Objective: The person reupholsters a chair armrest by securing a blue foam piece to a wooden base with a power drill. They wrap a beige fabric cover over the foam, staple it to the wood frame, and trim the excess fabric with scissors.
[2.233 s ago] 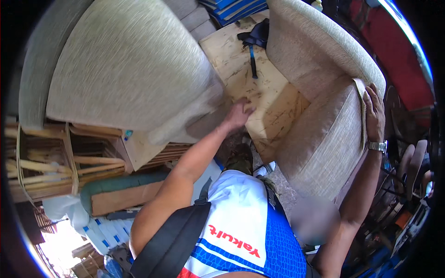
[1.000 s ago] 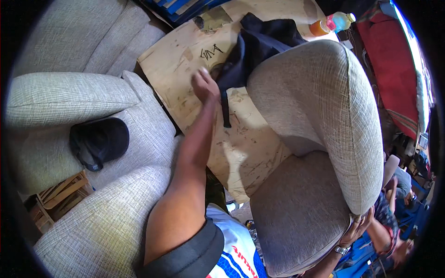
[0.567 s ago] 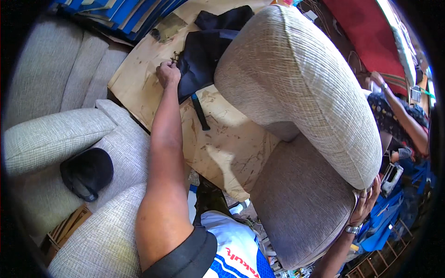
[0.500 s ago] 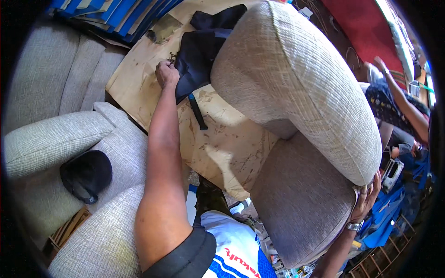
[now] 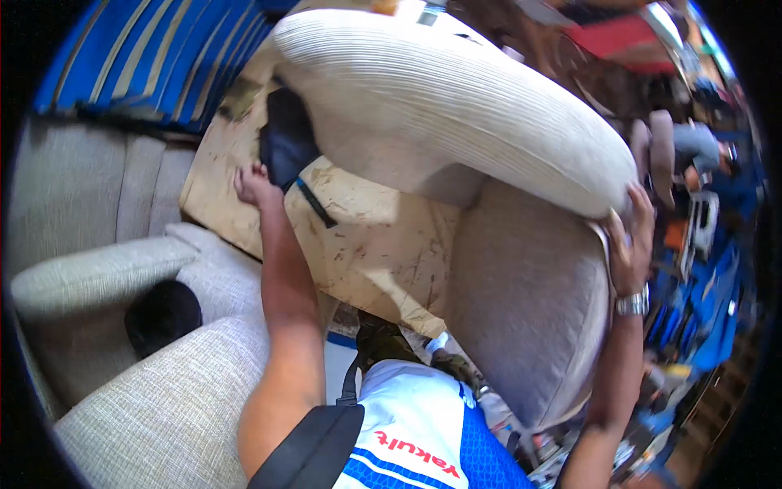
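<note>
A beige upholstered armchair [image 5: 456,98] lies tipped on a worn wooden board [image 5: 366,244], its darker grey-brown section [image 5: 529,293] facing me. My right hand [image 5: 631,240], with a metal watch on the wrist, grips the chair's right edge, fingers over the pale fabric. My left hand [image 5: 257,186] is closed above the board, at the lower left end of a black cloth [image 5: 287,134]; anything inside its fingers is too small to make out. Just right of it lies a tool with a dark handle and a blue part [image 5: 316,202], its far end hidden under the cloth.
Grey sofa pieces [image 5: 179,367] stand to my left, with a black cap-like object [image 5: 163,316] on them. Blue-edged stacked panels [image 5: 155,61] fill the far left. Another person [image 5: 700,155] sits at the far right, near blue scraps [image 5: 700,318] and clutter.
The armchair has shifted left across the board and covers more of the black cloth. My right hand has moved along with its edge. My left hand has moved to the cloth's lower end.
</note>
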The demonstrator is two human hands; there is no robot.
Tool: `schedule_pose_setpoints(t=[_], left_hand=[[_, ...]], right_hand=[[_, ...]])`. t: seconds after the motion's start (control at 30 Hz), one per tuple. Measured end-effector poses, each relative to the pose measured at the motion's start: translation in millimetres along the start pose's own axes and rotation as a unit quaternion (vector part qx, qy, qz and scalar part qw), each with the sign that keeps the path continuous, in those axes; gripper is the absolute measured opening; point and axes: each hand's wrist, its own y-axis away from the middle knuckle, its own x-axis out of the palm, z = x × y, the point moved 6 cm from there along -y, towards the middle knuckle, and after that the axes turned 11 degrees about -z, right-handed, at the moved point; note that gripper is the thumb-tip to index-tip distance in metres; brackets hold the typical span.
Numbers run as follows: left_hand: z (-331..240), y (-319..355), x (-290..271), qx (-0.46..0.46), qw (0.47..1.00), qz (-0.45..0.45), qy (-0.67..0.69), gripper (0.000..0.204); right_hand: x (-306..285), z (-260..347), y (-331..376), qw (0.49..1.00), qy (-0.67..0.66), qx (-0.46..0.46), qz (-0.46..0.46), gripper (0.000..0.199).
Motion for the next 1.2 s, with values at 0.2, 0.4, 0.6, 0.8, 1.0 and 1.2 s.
schedule_pose_setpoints(t=[0.2,0.4,0.6,0.8,1.0,1.2], left_hand=[[-44,196,3,-0.272,0.909,0.208,0.239,0.015],[-124,287,-40,-0.256,0.913,0.214,0.232,0.019],[-253,419,-74,-0.193,0.892,0.319,0.257,0.019],[-290,544,-44,-0.217,0.857,0.423,0.201,0.019],[-253,663,9,-0.140,0.854,0.493,0.090,0.024],[-226,658,1,0.021,0.878,0.479,-0.010,0.022]], right_hand=[[2,1,-2,1.000,0.003,0.002,-0.014,0.064],[-37,-64,29,0.830,-0.540,0.132,-0.037,0.055],[-25,-219,237,0.863,-0.430,0.243,-0.103,0.034],[53,-311,571,0.799,-0.362,0.479,0.029,0.025],[33,-283,518,0.801,-0.396,0.441,0.082,0.025],[19,-280,413,0.859,-0.366,0.346,0.094,0.027]])
